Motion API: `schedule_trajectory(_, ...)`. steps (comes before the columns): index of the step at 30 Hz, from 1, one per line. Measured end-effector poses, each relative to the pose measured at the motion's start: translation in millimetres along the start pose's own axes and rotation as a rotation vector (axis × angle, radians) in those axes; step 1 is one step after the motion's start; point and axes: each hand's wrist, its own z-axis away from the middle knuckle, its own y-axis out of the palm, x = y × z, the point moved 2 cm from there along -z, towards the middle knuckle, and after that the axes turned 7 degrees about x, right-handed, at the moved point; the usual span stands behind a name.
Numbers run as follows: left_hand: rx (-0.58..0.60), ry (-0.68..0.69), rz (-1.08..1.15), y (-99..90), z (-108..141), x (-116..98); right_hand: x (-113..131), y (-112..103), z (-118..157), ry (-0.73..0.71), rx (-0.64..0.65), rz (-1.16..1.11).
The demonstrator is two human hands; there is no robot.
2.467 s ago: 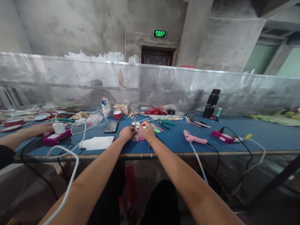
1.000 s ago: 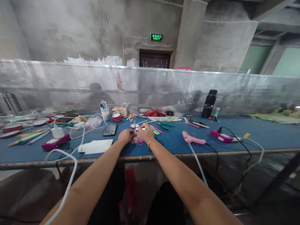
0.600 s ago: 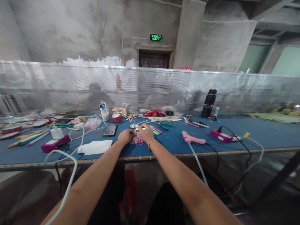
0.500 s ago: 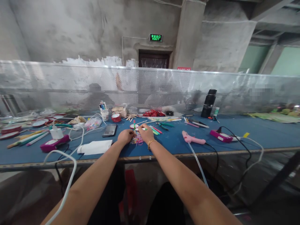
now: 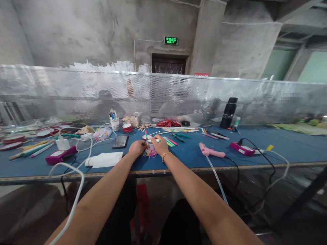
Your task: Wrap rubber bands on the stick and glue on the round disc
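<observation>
**Blue flat worktop (image 5: 190, 154) carries a colourful spread**

We hold a slim stick banded in red, white and green (image 5: 146, 133) nearly upright over the worktop, its lower end pinched between the nearly closed fingertips of our bare left hand (image 5: 138, 148). Our bare right hand (image 5: 160, 145), a gold-coloured chain bracelet (image 5: 165, 157) at its wrist, has its fingers curled around a white marker with a green end (image 5: 154, 140); the marker lies crosswise, its left end at the stick, though whether the two touch is too small for us to tell. Just below the fingertips we see a loose tangle of thin multicoloured strands (image 5: 151, 152), and just behind the stick a round red-and-white disc (image 5: 149, 136). Near our right hand lie slender red and green pens (image 5: 171, 141), with green-handled pliers (image 5: 178, 137) beyond them. Farther right we see a pink plastic glue gun (image 5: 212, 151) on its side, a clear rod (image 5: 217, 179) hanging from it past the worktop's front edge. To the left of our left hand rest a dark rectangular phone (image 5: 120, 142) and a folded white sheet (image 5: 105, 160). Along the back, a white patterned cup (image 5: 114, 125) and a tall black bottle (image 5: 228, 114) stand before a perforated metal screen (image 5: 178, 97).
</observation>
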Motion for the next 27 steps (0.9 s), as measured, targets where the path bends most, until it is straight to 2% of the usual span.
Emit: schedule_trajectory(27, -0.009, -0.026, 0.007, -2.0, 2.1, -1.1, 1.8, -1.1, 0.1, -0.024, 0.0, -0.017)
